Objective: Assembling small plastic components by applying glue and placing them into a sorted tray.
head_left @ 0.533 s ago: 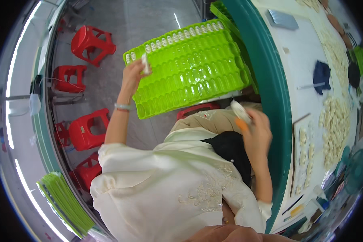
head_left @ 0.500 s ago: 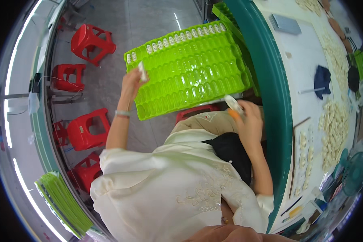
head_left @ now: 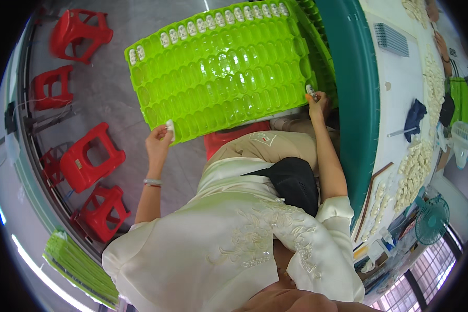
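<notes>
A bright green tray (head_left: 192,83) with rows of oval pockets lies across the upper middle. Its far row holds several small white oval pieces (head_left: 209,21) with dark marks, with a gap near the left end. At the tray's near left corner my left hand (head_left: 157,143) is closed on a small white piece (head_left: 170,126), whose exact kind I cannot make out. My right hand (head_left: 319,106) is by the tray's right edge, pinching a white oval piece (head_left: 310,89) with dark marks. Something orange shows at its fingertip.
To the right runs a white table (head_left: 387,67) with a dark green edge (head_left: 356,104). On it are piles of white pieces (head_left: 413,174), a dark blue cloth (head_left: 415,119) and a grey ridged block (head_left: 392,39). Red stools (head_left: 91,158) stand left; stacked green trays (head_left: 80,265) sit lower left.
My left hand has moved from over the tray's left side to its near left corner. My right hand has moved forward to the tray's right edge. The view has shifted.
</notes>
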Tool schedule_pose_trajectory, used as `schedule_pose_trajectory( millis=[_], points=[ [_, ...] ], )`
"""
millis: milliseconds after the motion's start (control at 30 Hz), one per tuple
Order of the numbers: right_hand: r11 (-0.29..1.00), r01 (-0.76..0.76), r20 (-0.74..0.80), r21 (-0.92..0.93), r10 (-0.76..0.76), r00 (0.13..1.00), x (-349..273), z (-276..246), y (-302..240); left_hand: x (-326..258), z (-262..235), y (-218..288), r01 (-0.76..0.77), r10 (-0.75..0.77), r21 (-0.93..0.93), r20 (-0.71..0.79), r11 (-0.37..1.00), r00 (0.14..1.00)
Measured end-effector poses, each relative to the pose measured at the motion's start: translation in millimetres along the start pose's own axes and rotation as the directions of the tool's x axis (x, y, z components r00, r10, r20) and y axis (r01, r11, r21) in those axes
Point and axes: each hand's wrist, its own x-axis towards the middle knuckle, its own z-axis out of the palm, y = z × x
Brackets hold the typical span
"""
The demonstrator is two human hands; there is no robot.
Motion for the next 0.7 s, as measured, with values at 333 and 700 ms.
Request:
schedule_pose_trajectory(
  millis=[333, 700],
  points=[
    [0.988, 0.153, -0.115, -0.018, -0.154, 0.981, 31, 31, 63, -19, 11, -1, -0.067, 0.243, 0.445, -0.351, 0.893, 0.904],
    [0.973, -0.059, 0.178, 0.223, 0.019, 0.984, 27, 34, 57, -17, 0, -20, 0.118, 0.111, 0.389, -0.519, 0.914, 0.848]
  ],
)
